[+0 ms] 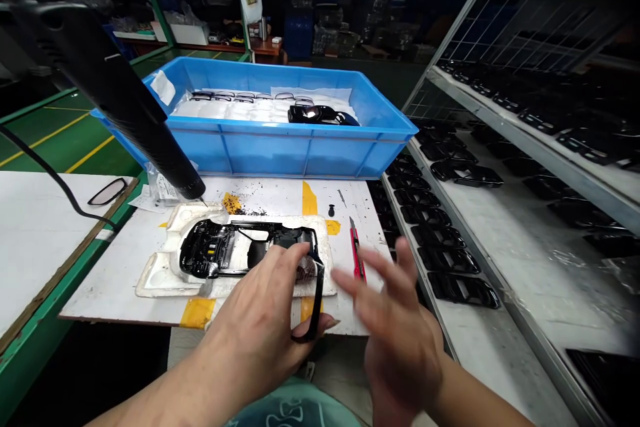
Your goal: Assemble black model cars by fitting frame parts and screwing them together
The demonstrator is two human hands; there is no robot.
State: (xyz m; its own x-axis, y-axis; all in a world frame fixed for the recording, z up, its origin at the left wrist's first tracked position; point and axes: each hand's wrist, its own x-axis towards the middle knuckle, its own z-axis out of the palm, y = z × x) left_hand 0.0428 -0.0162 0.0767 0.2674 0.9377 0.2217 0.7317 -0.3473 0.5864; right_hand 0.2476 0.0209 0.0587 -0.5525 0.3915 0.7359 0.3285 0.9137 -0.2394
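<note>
A glossy black toy car body [235, 248] lies upside down in a white foam cradle [155, 277] on the white board. My left hand [265, 320] pinches a thin black curved frame piece [316, 303] just in front of the car body's right end. Beside it, my right hand [395, 327] hovers with fingers spread and blurred by motion, holding nothing, close to a red utility knife [357, 255]. A black powered screwdriver [115, 90] hangs from the upper left, its tip over the cradle's back corner.
A blue bin [295, 147] holding bagged parts and one black car body [320, 115] stands behind the board. Wire shelves [505, 260] at right carry several black shells. A loose black frame [107, 191] lies on the left table. Yellow tape patches mark the board.
</note>
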